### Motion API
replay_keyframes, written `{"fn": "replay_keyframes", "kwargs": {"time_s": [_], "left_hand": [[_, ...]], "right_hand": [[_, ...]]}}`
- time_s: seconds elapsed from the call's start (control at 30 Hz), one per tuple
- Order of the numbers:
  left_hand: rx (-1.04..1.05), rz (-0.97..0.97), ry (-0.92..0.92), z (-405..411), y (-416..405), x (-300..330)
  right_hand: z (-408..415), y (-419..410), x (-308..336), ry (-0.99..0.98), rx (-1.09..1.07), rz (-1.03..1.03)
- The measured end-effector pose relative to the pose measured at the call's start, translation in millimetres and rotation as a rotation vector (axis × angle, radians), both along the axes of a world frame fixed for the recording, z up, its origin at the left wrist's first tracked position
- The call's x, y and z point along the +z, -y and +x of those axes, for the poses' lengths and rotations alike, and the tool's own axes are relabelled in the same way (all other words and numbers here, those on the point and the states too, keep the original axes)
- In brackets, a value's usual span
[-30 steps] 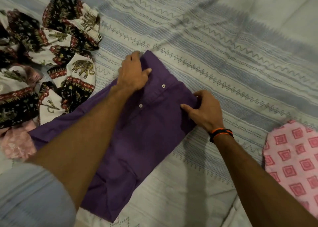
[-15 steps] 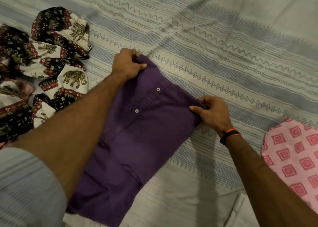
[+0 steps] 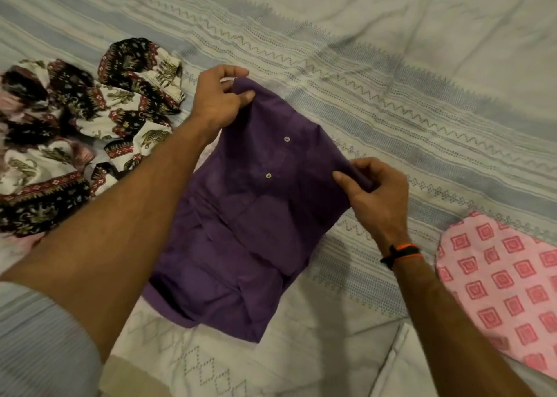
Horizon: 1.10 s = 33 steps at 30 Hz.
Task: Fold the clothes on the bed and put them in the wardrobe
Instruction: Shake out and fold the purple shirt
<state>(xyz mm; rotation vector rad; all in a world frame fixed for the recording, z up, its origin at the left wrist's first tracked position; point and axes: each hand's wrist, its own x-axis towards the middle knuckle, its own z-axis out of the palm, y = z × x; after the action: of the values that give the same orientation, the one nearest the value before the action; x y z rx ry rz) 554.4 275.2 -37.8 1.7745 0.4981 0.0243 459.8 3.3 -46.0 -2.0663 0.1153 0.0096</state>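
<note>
We're mid-fold on the purple shirt, centre of the frame, lying on the striped bedspread. It's already narrowed to a long panel, two buttons showing on the placket, hem end toward the bottom of the frame

Left hand pinches the upper-left corner at the collar end, thumb on top, fingers curled under the cloth. Right hand pinches the opposite top corner at centre right, thumb and forefinger closed on the edge, other fingers curled behind. Both corners look raised off the bedspread; lower half of the shirt lies flat

Our read: this is the lengthwise fold, top end about to come down over the hem. Next move calls for both hands moving together toward the bottom of the frame, corners kept level and cloth taut so the placket stays straight, then laying the top edge on the hem and pressing flat. Uneven pull would likely skew the panel or bunch the lower part

Queue: elephant-print garment crumpled at upper left, touching nothing purple that we can see; a bit of pink cloth under it at left edge. Pink-patterned piece at lower right, well apart from the shirt; can't tell if it's clothing or a pillow

Wardrobe not in view, so nothing stowed that we can confirm. Task looks early, one item in hand and at least one unfolded
</note>
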Motion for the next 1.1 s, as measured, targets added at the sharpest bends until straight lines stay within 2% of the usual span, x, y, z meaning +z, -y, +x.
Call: {"fn": "replay_keyframes", "kwargs": {"time_s": [0.13,0.23,0.43,0.6,0.7,0.73,0.77,0.87,0.9,0.93,1.0,1.1], "left_hand": [[-0.025,0.120,0.060,-59,-42,16],[-0.024,0.211,0.043,-111,-77,19],[0.065,0.602,-0.199,-205,-121,-4],[0.177,0.707,-0.303,-249,-132,-37],[0.173,0.802,-0.459,-263,-129,-46],[0.182,0.854,-0.485,-265,-126,-46],[0.183,0.917,-0.434,-265,-122,-47],[0.071,0.990,-0.143,-265,-101,-55],[0.006,0.983,-0.099,-264,-92,-62],[-0.060,0.982,-0.103,-262,-82,-70],[-0.170,1.025,-0.225,-262,-64,-84],[-0.206,1.046,-0.372,-269,-55,-111]], "right_hand": [[-67,-36,6,0.079,0.189,0.081],[-110,-62,1,0.153,0.387,0.062],[-173,-97,-35,0.181,0.774,-0.073],[-207,-108,-55,0.121,0.985,-0.214],[-207,-112,-54,0.009,1.110,-0.311],[-205,-113,-54,-0.009,1.091,-0.325],[-202,-113,-52,0.016,1.023,-0.325],[-188,-120,-54,0.242,0.684,-0.320],[-183,-125,-56,0.290,0.623,-0.358],[-177,-129,-59,0.293,0.624,-0.417],[-168,-137,-66,0.219,0.721,-0.569],[-162,-137,-91,0.145,0.836,-0.763]]}}
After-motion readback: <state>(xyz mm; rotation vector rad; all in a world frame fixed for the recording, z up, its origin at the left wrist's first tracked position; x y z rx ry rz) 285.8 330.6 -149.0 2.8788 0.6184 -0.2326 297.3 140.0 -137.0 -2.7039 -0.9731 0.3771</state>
